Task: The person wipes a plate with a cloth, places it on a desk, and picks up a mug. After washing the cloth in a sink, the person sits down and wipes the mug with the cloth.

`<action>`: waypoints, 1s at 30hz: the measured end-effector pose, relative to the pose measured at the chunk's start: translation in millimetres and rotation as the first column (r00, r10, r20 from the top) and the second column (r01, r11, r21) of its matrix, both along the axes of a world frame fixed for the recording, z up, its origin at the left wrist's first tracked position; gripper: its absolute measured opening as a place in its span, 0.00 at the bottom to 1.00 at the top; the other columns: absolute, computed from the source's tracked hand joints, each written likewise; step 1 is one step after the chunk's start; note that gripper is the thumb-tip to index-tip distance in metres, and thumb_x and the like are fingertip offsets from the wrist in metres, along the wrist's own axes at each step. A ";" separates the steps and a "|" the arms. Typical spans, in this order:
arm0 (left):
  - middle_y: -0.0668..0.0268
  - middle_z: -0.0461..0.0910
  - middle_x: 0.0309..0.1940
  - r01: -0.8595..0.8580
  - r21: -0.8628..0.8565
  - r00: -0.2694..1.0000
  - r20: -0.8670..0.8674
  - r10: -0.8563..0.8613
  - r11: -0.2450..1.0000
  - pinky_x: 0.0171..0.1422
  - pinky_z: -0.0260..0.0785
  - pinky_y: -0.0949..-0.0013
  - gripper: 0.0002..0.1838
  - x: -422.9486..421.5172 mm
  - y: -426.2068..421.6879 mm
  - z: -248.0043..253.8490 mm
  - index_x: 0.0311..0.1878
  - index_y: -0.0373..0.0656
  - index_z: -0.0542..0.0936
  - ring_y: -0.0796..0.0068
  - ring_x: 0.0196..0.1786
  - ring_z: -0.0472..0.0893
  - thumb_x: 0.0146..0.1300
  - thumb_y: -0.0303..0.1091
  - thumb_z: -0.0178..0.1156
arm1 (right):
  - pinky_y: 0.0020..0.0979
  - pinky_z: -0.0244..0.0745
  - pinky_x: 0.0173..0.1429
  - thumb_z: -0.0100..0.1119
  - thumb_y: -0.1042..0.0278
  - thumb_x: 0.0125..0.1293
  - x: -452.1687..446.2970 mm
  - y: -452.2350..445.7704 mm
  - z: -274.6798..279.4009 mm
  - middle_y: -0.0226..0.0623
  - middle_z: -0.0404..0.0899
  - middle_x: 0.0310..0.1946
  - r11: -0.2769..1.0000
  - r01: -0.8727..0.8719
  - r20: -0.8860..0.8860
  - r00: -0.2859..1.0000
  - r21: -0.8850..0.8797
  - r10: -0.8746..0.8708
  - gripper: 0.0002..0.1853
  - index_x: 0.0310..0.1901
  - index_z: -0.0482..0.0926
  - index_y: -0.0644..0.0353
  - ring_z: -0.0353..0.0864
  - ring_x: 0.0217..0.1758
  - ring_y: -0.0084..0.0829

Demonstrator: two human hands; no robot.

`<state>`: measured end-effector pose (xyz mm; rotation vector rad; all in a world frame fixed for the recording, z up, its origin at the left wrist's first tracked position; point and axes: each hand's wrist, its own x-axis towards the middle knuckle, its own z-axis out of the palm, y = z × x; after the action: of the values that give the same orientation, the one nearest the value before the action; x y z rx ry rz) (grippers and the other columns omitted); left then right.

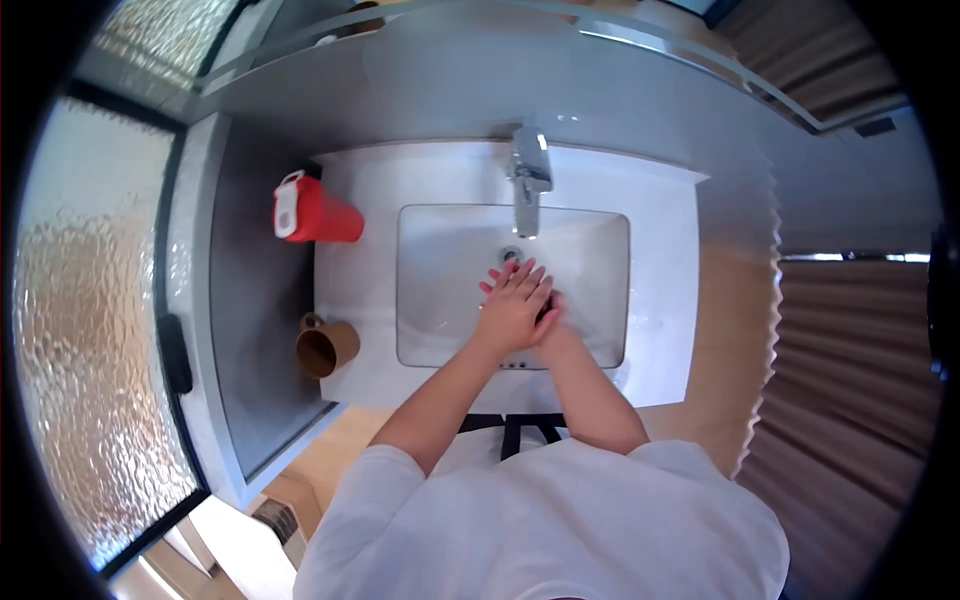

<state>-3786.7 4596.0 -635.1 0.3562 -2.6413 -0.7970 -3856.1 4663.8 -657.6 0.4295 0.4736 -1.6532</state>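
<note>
Both of my hands are together over the white sink basin (440, 270), below the chrome faucet (527, 185). My left hand (513, 305) lies on top, or so it appears from the arm on the left side; its fingers are stretched out and slightly apart, pointing toward the drain (512, 254). Beneath and beside it is my right hand (550, 318), mostly covered, with its thumb side showing and its fingers largely hidden. No object shows between the palms. Whether water runs from the faucet is too small to tell.
On the counter's left side stand a red bottle (335, 217) with a white lid and a brown mug (340, 343). A textured glass panel (95, 300) is at the far left. A mirror edge (690, 58) runs above, and a pleated brown curtain (850, 370) hangs at the right.
</note>
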 end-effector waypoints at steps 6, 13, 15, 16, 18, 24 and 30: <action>0.57 0.77 0.62 0.231 -0.155 0.973 0.035 -0.228 0.960 0.80 0.40 0.33 0.27 20.6 -15.9 -16.1 0.55 0.40 0.79 0.54 0.75 0.67 0.60 0.51 0.62 | 0.47 0.72 0.68 0.48 0.25 0.63 -23.8 20.0 2.1 0.48 0.77 0.59 0.971 -0.121 0.069 0.992 0.206 0.109 0.42 0.58 0.76 0.61 0.77 0.63 0.46; 0.55 0.77 0.44 0.321 0.068 0.942 -0.127 -0.311 0.944 0.71 0.62 0.46 0.15 22.5 -12.9 -15.0 0.42 0.39 0.77 0.50 0.54 0.75 0.58 0.40 0.61 | 0.42 0.80 0.55 0.55 0.32 0.64 -12.6 13.7 8.9 0.37 0.84 0.43 0.939 -0.181 0.091 0.983 0.293 0.161 0.28 0.42 0.81 0.53 0.84 0.48 0.37; 0.54 0.76 0.42 0.335 0.120 0.934 -0.175 -0.312 0.934 0.66 0.67 0.49 0.12 19.7 -13.8 -18.2 0.39 0.40 0.76 0.49 0.49 0.75 0.58 0.37 0.60 | 0.39 0.81 0.48 0.59 0.41 0.65 -9.5 10.5 5.1 0.31 0.84 0.38 0.930 -0.163 0.057 0.987 0.331 0.153 0.18 0.34 0.79 0.48 0.84 0.42 0.34; 0.53 0.75 0.41 0.293 0.168 0.940 -0.232 -0.251 0.941 0.62 0.68 0.50 0.09 17.7 -11.5 -15.0 0.38 0.40 0.75 0.48 0.47 0.74 0.58 0.34 0.60 | 0.39 0.81 0.48 0.59 0.41 0.65 -11.3 11.4 -3.2 0.31 0.84 0.38 0.927 -0.178 0.066 0.984 0.329 0.165 0.18 0.34 0.79 0.48 0.84 0.42 0.34; 0.53 0.75 0.41 0.235 0.230 0.946 -0.276 -0.169 0.944 0.58 0.69 0.52 0.07 15.7 -5.6 -11.7 0.37 0.40 0.74 0.48 0.45 0.73 0.58 0.32 0.59 | 0.38 0.81 0.48 0.60 0.43 0.64 -14.4 11.7 -18.0 0.33 0.83 0.37 0.918 -0.074 -0.074 0.991 0.390 0.111 0.17 0.34 0.80 0.49 0.83 0.42 0.34; 0.54 0.75 0.39 0.018 0.332 0.941 -0.323 0.095 0.943 0.53 0.68 0.52 0.05 8.2 2.0 0.6 0.35 0.38 0.74 0.49 0.44 0.73 0.58 0.28 0.58 | 0.32 0.79 0.46 0.56 0.56 0.67 -16.5 0.6 -26.7 0.30 0.81 0.34 0.925 0.061 -0.271 0.962 0.376 0.047 0.09 0.34 0.78 0.50 0.82 0.39 0.28; 0.51 0.76 0.35 -0.126 0.412 0.923 -0.285 0.259 0.902 0.51 0.69 0.52 0.03 5.8 2.7 0.3 0.33 0.37 0.74 0.47 0.42 0.74 0.59 0.26 0.57 | 0.31 0.77 0.49 0.47 0.60 0.71 -16.2 -11.1 -42.0 0.31 0.81 0.35 0.944 -0.019 -0.274 0.955 0.328 0.115 0.12 0.35 0.78 0.54 0.81 0.41 0.28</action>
<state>-3780.9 4598.6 -634.8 0.5281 -2.0866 -1.1958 -3872.3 4652.7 -699.6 0.4053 0.9787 -1.5807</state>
